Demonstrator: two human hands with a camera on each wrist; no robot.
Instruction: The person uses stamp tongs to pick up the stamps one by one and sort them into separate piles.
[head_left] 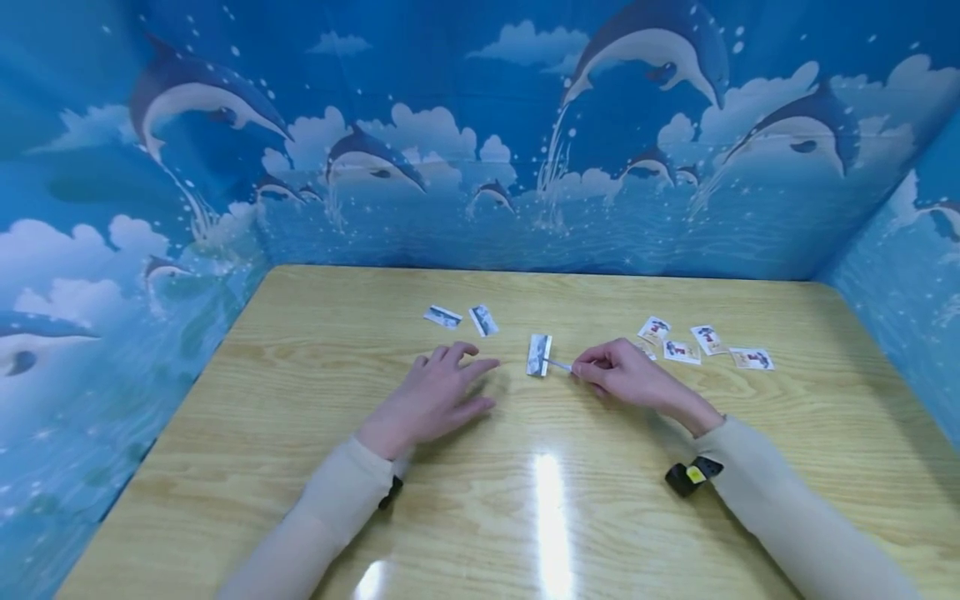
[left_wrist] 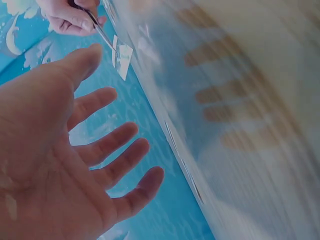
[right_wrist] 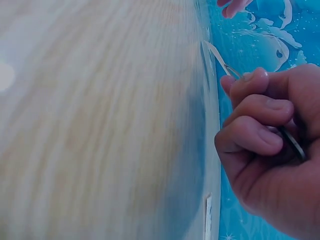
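My right hand (head_left: 626, 373) pinches a slim pair of metal tweezers (left_wrist: 103, 33), and the tips point left. At those tips is a small printed card (head_left: 538, 355), tilted up from the wooden table in the left wrist view. In the right wrist view the same card (right_wrist: 216, 54) shows nearly edge-on, with the fingers curled round the tweezers. My left hand (head_left: 438, 393) hovers over the table left of the card, fingers spread and holding nothing. In the left wrist view its palm (left_wrist: 45, 165) faces the camera.
Two grey-printed cards (head_left: 483, 320) lie behind my left hand. Several cards with red figures (head_left: 682, 352) lie beyond my right hand, one partly hidden by it. The wooden table (head_left: 337, 312) meets a blue dolphin-print backdrop (head_left: 450, 217) at the back and sides.
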